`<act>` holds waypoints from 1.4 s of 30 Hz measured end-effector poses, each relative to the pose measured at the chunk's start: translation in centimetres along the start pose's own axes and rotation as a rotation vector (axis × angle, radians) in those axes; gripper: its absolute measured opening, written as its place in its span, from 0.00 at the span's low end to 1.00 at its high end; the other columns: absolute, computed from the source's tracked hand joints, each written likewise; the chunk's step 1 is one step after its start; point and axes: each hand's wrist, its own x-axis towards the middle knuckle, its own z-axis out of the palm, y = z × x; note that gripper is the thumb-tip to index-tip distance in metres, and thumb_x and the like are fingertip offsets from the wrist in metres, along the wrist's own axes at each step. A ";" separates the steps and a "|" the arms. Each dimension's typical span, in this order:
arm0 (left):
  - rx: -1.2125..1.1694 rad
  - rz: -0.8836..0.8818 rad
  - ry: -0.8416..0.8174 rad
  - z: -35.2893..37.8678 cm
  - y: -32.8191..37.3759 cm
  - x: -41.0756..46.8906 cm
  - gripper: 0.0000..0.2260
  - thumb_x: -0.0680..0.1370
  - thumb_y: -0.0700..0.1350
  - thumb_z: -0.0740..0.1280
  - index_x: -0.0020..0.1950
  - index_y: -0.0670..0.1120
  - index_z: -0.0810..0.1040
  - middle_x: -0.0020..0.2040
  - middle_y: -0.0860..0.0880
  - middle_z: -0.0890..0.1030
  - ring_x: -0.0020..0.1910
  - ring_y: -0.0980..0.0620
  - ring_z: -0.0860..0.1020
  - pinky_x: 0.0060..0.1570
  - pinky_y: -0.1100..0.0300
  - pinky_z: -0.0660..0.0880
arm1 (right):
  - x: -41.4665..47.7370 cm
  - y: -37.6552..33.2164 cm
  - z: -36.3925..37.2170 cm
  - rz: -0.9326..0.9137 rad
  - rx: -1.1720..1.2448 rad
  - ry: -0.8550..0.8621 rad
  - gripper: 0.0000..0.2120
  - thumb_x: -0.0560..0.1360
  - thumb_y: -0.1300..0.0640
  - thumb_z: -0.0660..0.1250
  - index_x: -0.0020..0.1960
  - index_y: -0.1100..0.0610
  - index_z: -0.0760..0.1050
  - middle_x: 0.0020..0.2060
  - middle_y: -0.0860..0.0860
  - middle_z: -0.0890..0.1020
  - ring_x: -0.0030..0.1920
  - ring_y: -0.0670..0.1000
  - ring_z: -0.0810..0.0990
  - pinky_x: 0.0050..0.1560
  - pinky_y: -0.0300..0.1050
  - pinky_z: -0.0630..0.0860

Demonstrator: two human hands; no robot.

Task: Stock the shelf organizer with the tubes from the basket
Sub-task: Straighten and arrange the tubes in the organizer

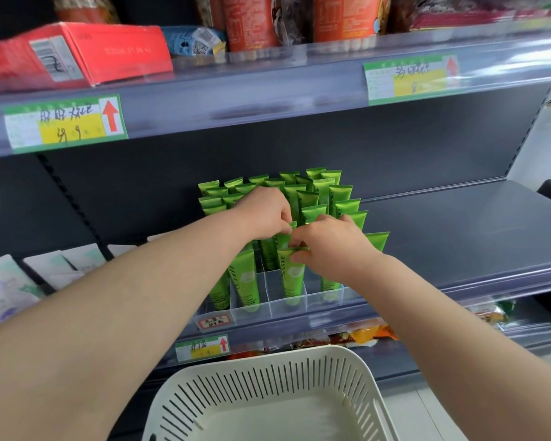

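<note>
Several green tubes stand upright in a clear plastic shelf organizer on the dark middle shelf. My left hand pinches the flat top of one tube in the second row. My right hand pinches the crimped top of a green tube standing in a front compartment. Beside it, another front tube stands at the left. The white slotted basket sits below at the bottom of the view, and no tube shows inside it.
The dark shelf stretches bare to the right of the organizer. Flat pale packets lie at the left. The upper shelf holds a red box and cups. Snack packs fill the shelf below.
</note>
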 end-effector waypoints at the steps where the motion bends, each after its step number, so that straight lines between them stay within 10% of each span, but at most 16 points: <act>1: -0.001 0.000 0.000 0.0 0.0 0.0 0.04 0.74 0.46 0.73 0.47 0.49 0.85 0.41 0.57 0.79 0.45 0.55 0.77 0.48 0.58 0.75 | 0.0 0.0 0.0 -0.001 -0.001 -0.003 0.12 0.77 0.46 0.64 0.59 0.46 0.76 0.49 0.48 0.82 0.58 0.53 0.72 0.55 0.52 0.65; 27: 0.172 -0.113 0.187 1.0 0.2 2.8 0.09 0.73 0.36 0.69 0.47 0.49 0.84 0.49 0.46 0.82 0.49 0.43 0.80 0.46 0.53 0.77 | 0.4 3.3 0.0 0.095 0.005 0.157 0.16 0.77 0.60 0.60 0.58 0.44 0.75 0.50 0.45 0.82 0.55 0.53 0.75 0.51 0.48 0.67; 42: -0.114 -0.109 0.217 -3.5 -3.4 -2.1 0.06 0.74 0.42 0.73 0.50 0.49 0.84 0.50 0.50 0.83 0.52 0.51 0.80 0.55 0.55 0.77 | 1.4 -2.0 -1.4 -0.004 0.075 0.166 0.14 0.78 0.57 0.59 0.61 0.46 0.75 0.53 0.46 0.82 0.58 0.53 0.74 0.50 0.49 0.65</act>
